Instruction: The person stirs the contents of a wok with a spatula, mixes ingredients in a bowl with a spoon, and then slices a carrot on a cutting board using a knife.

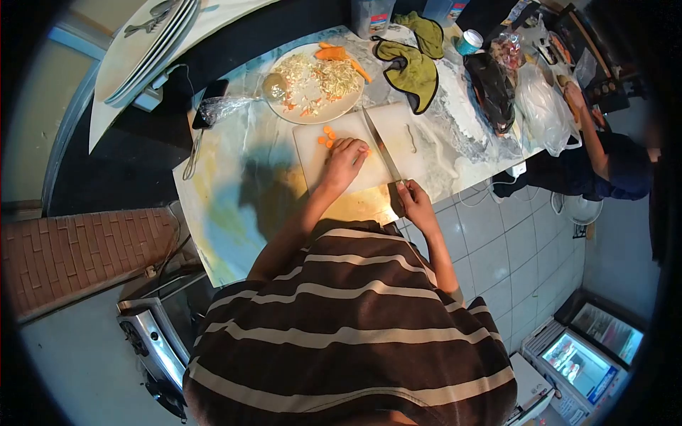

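My right hand (416, 204) is closed around the handle of a long kitchen knife (381, 145), its blade pointing away from me over the white cutting board (394, 124). On the board, my left hand (346, 163) lies with curled fingers beside the blade. A bit of orange carrot shows at its fingertips, mostly hidden by the hand. Several cut carrot pieces (326, 137) lie just beyond that hand. Behind the board is a large plate (323, 112) with shredded pale vegetable (337, 78), carrot shreds and larger carrot pieces (332, 53).
Green cloths (412, 67), a can (469, 42), a black bag (490, 92) and a clear plastic bag (541, 106) occupy the counter's right. A phone (215, 89) lies left. Another person (611, 163) stands at right. Stacked plates (160, 50) sit at upper left.
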{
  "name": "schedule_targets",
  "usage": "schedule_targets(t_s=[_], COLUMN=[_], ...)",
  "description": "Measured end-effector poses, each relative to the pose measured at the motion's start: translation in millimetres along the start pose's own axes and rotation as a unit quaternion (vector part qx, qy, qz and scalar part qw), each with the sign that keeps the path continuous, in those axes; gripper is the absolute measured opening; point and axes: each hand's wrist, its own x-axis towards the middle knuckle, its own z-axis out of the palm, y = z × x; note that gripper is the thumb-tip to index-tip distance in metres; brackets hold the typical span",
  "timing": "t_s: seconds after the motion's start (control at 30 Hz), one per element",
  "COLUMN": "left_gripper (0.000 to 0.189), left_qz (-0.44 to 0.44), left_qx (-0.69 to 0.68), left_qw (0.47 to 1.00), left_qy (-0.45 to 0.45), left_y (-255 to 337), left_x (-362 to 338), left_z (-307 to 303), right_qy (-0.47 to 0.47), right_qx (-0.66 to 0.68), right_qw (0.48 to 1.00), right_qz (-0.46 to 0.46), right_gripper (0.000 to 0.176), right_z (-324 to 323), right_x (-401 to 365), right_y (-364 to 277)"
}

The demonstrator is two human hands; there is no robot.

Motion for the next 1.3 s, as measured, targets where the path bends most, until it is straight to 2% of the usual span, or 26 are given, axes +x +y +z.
schedule_targets(t_s=[0.03, 0.37, 0.6, 0.67, 0.7, 0.8, 0.87, 0.93, 0.97, 1.03, 1.07, 1.13, 1.17, 1.23, 1.27, 1.3], left_gripper=[0.014, 0.008, 0.015, 0.016, 0.017, 0.018, 0.018, 0.018, 0.018, 0.020, 0.020, 0.024, 0.024, 0.022, 0.022, 0.018], left_qz=[0.047, 0.001, -0.067, 0.018, 0.033, 0.017, 0.043, -0.099, -0.099, -0.242, -0.243, -0.240, -0.242, -0.023, -0.023, -0.119], left_qx=[0.066, 0.073, -0.016, 0.049, 0.071, 0.074, 0.066, 0.063, 0.064, 0.082, 0.082, -0.056, -0.054, 0.025, 0.026, -0.011], left_qw=[0.997, 0.997, 0.996, 0.995, 0.993, 0.992, 0.990, 0.989, 0.989, 0.967, 0.967, 0.964, 0.964, 0.971, 0.971, 0.939], left_qy=[0.005, 0.014, 0.065, 0.085, 0.093, 0.099, 0.117, 0.093, 0.093, 0.007, 0.007, -0.097, -0.096, -0.238, -0.238, -0.322], left_y=[-2.1, -4.4, 9.0, 9.2, 8.5, 6.4, -1.3, -0.1, -2.9, -2.7, 3.4, 29.8, 28.9, 25.5, 27.8, 41.1], left_x=[-1.2, -4.1, -3.8, -4.6, -6.7, -19.5, -28.5, -47.4, -57.3, -77.4, -86.9, -101.0, -117.1, -143.5, -148.9, -143.7], left_z=[0.7, 7.2, -24.3, -39.4, -45.0, -60.6, -69.0, -80.6, -87.2, -98.5, -102.3, -115.9, -120.2, -131.1, -137.4, -146.5], right_qy=[0.002, 0.006, 0.026, 0.025, 0.026, 0.031, 0.033, 0.038, 0.038, 0.043, 0.043, 0.034, 0.031, 0.024, 0.023, 0.025], right_qx=[-0.007, -0.059, -0.065, -0.054, -0.049, -0.042, -0.040, -0.003, -0.003, -0.009, -0.009, 0.022, 0.023, 0.043, 0.044, 0.019], right_qw=[1.000, 0.998, 0.998, 0.998, 0.998, 0.999, 0.999, 0.999, 0.999, 0.999, 0.999, 0.999, 0.999, 0.998, 0.998, 0.999], right_qz=[0.005, 0.001, 0.005, 0.009, 0.010, 0.011, 0.011, 0.000, 0.000, 0.013, 0.013, 0.030, 0.030, 0.043, 0.042, 0.027], right_gripper=[0.034, 0.035, 0.035, 0.035, 0.035, 0.034, 0.033, 0.031, 0.031, 0.031, 0.031, 0.031, 0.031, 0.031, 0.031, 0.031], right_z=[-0.4, 0.5, -0.3, -0.6, -1.4, -4.1, -4.9, -5.8, -6.5, -9.4, -10.6, -11.6, -11.5, -11.0, -9.7, -8.5], right_x=[-1.4, -14.8, -26.1, -26.5, -27.1, -27.5, -26.7, -25.2, -24.4, -25.8, -26.9, -28.1, -28.5, -27.6, -26.3, -23.9], right_y=[0.2, -3.4, -4.4, -2.7, -3.1, -2.9, -0.9, 1.6, 0.6, -4.9, -6.7, -10.3, -12.5, -16.1, -13.9, -10.2])
